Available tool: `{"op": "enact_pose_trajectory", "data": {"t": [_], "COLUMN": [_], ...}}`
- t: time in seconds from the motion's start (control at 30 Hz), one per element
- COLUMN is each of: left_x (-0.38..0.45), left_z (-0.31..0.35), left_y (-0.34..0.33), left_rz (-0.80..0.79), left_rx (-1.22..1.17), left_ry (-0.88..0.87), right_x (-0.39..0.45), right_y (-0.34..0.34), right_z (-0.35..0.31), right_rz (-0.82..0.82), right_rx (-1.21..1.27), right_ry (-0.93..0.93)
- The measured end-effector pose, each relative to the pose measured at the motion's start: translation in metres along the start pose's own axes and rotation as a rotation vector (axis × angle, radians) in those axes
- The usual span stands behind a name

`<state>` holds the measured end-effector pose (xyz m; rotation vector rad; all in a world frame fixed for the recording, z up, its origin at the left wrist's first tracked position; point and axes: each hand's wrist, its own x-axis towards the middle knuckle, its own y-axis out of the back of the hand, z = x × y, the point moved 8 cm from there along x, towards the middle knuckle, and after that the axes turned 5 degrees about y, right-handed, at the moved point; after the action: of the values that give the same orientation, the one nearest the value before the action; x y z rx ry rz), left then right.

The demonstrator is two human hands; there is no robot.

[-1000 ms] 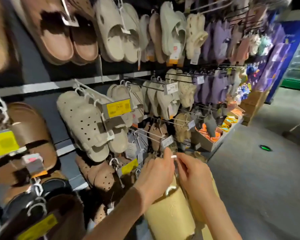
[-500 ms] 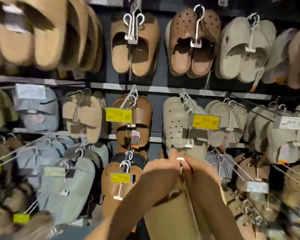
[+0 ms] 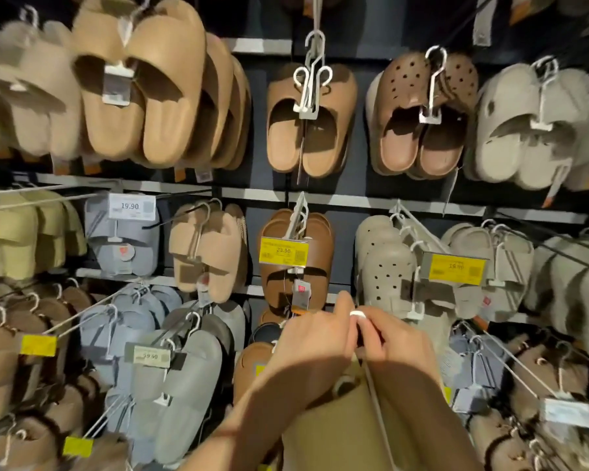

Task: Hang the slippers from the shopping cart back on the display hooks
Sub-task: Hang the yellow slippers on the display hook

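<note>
Since a second ago the view has swung from looking along the aisle to facing the display wall square on, so the person now seems to be choosing a hook rather than walking. Both hands are closed on the white hanger hook of an olive pair of slippers, left hand and right hand pinching it together near the wall's lower middle, just below the brown pair with the yellow price tag. The pair hangs down between the forearms, not yet on any peg. Matching olive slippers hang at the wall's left edge.
</note>
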<state>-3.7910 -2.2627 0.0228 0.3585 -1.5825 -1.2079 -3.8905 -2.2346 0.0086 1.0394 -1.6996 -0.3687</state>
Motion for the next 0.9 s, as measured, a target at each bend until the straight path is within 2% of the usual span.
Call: {"op": "enact_pose_trajectory", "data": {"t": [0.1,0.17,0.23,0.27,0.37,0.47,0.57,0.7,0.83,0.9], "left_x": [0.014,0.019,0.024,0.023,0.015,0.011,-0.001,-0.010,-0.017,-0.027], "left_z": [0.036,0.062,0.076,0.084,0.114,0.120,0.127,0.112,0.061,0.032], "left_y": [-0.007,-0.023,-0.027,-0.037,-0.060,-0.069,-0.079,-0.084,-0.068,-0.059], "left_rz": [0.031,-0.039,-0.002,-0.098,-0.115,-0.222,-0.222,-0.215,-0.179,-0.155], "left_rx": [-0.137,-0.102,-0.095,-0.096,-0.150,-0.257,-0.344,-0.365,-0.288,-0.203], "left_ry": [-0.085,-0.129,-0.122,-0.129,-0.252,-0.241,-0.243,-0.195,-0.045,-0.024], "right_x": [-0.004,-0.013,-0.024,-0.030,-0.043,-0.057,-0.072,-0.072,-0.053,-0.039], "right_y": [0.018,0.031,0.043,0.049,0.062,0.060,0.055,0.043,0.009,-0.010], "right_z": [0.026,0.045,0.063,0.069,0.086,0.096,0.105,0.101,0.069,0.042], "right_rz": [0.023,0.025,0.012,0.005,0.039,0.068,0.087,0.052,0.006,-0.007], "right_rx": [-0.059,-0.093,-0.143,-0.159,-0.146,-0.158,-0.128,-0.056,-0.014,-0.009], "right_ry": [-0.089,-0.142,-0.192,-0.222,-0.291,-0.257,-0.234,-0.238,-0.109,-0.017]}}
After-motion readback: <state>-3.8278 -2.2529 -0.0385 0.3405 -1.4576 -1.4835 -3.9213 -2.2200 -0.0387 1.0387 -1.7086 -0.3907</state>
